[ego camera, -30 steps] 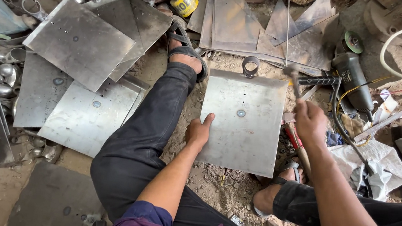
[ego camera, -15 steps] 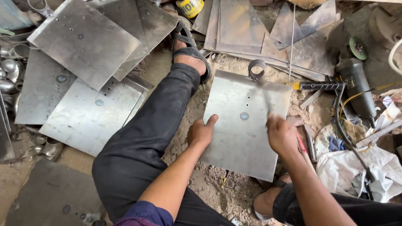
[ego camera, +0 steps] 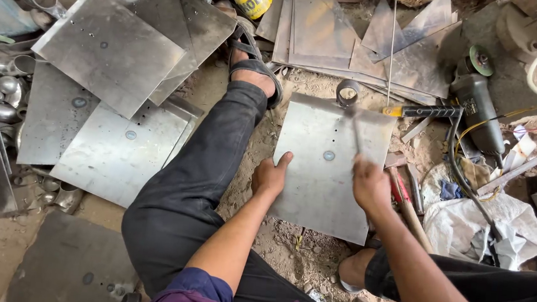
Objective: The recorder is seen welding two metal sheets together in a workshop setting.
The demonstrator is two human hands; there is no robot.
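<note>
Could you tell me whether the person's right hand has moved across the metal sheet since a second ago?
Yes. The right hand has come in from beyond the sheet's right edge onto it, towards the left hand.

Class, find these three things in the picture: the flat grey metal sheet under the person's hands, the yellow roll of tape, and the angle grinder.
Flat grey metal sheet [ego camera: 317,188]: head view, bare lower middle.
Yellow roll of tape [ego camera: 254,0]: head view, printed side.
Dark angle grinder [ego camera: 479,109]: head view, body.

A metal sheet [ego camera: 326,170] lies between the legs, stacked plates [ego camera: 110,90] left, grinder [ego camera: 476,105] right.
</note>
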